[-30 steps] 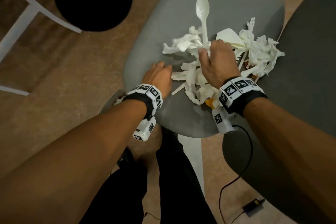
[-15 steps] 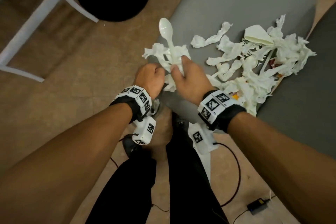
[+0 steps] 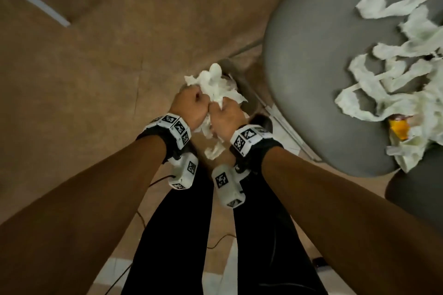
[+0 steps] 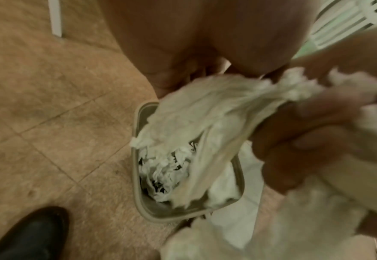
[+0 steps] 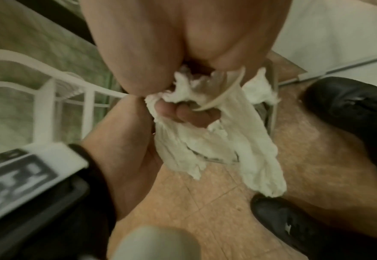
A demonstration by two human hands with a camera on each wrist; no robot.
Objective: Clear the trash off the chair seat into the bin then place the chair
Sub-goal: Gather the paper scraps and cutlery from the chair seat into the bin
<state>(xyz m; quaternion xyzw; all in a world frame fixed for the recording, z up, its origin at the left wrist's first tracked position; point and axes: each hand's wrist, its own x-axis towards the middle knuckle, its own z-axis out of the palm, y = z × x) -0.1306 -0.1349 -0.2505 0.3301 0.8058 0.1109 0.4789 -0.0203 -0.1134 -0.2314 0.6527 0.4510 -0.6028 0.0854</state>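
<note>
Left hand: we have it curled tight on the left side of the paper wad, fingers closed round it.
Right hand: pressed against the left one, its fingers wrapped round the same wad; a thin white plastic strip runs through this grip.
Wad: bunched between both fists, loose tails hanging below the fingers.
Bin: straight below the fingers in the left wrist view, mouth open upward, already holding crumpled paper; one hanging tail dips to its rim.
Key relation: we judge the drop is straight down, so both grips only need to loosen together.
Risk: the tails nearest our shoes may fall outside the rim.
Seat: off to the right of the fingers, more scraps on it.
</note>
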